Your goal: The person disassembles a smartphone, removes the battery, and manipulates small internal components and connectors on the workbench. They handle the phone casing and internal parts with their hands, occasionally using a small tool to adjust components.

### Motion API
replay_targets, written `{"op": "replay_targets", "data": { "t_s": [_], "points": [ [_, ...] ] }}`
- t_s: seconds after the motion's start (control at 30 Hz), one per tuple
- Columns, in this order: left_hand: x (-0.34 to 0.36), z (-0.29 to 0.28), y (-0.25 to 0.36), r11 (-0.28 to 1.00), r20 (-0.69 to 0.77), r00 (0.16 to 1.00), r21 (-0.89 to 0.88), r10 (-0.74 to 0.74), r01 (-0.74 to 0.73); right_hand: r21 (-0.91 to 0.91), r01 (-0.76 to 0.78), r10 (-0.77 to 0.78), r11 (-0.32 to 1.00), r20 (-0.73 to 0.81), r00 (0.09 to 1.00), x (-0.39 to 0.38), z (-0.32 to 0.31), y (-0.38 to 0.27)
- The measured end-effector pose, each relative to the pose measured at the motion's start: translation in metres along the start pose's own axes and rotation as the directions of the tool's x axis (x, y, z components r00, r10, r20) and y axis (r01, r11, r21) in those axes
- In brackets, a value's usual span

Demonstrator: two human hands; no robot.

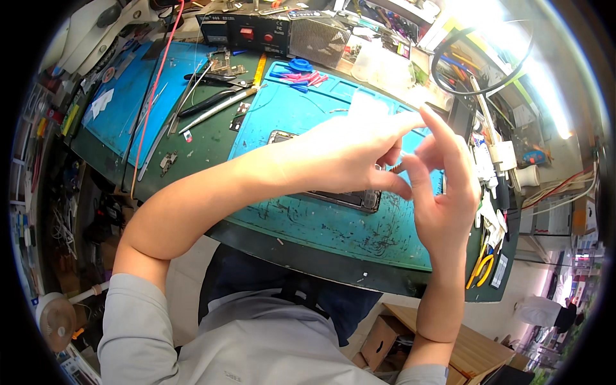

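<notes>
My left hand point(362, 151) reaches across the blue work mat point(308, 224), its fingers bent and its thumb pointing right. Close against its fingertips is my right hand point(449, 183), raised with curled fingers and thumb. Both hands look closed in a pinch around something small, which the fingers and glare hide. Beneath my left hand and forearm lies an opened phone point(350, 199) with a dark inside; most of it is covered. Bright light washes out the mat just beyond my left hand.
Tweezers and a pen-like tool point(221, 114) lie left of the mat. Blue and pink clips point(305, 78) sit at its far edge. A black powered box point(256, 33) stands behind. Yellow-handled pliers point(484, 269) rest at the right edge. A red cable point(154, 96) hangs on the left.
</notes>
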State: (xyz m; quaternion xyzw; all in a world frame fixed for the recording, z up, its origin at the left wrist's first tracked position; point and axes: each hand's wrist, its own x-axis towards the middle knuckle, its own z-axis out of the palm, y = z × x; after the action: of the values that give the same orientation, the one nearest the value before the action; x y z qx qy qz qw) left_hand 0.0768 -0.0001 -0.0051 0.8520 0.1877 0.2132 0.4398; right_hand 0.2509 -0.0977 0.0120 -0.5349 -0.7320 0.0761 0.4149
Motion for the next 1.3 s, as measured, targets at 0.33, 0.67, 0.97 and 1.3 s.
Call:
{"op": "replay_targets", "data": {
  "t_s": [0.33,0.67,0.97,1.3],
  "points": [
    [0.000,-0.002,-0.002,0.996,0.081,0.997,-0.088,0.014,-0.007,0.129,-0.024,0.025,0.991,-0.004,1.000,-0.003,0.004,0.006],
    [-0.001,-0.007,-0.003,0.987,0.120,0.987,0.137,-0.103,0.086,0.082,0.009,-0.005,0.997,-0.050,0.999,-0.004,0.002,0.006],
    [-0.003,-0.003,-0.028,0.887,-0.135,0.968,0.442,0.212,-0.133,0.195,-0.011,0.054,0.981,-0.216,0.975,-0.006,-0.001,0.003],
    [0.006,-0.022,-0.050,0.821,-0.275,0.941,0.571,0.198,-0.006,0.184,-0.034,0.036,0.982,-0.005,0.999,-0.007,0.004,0.005]
  ]
}}
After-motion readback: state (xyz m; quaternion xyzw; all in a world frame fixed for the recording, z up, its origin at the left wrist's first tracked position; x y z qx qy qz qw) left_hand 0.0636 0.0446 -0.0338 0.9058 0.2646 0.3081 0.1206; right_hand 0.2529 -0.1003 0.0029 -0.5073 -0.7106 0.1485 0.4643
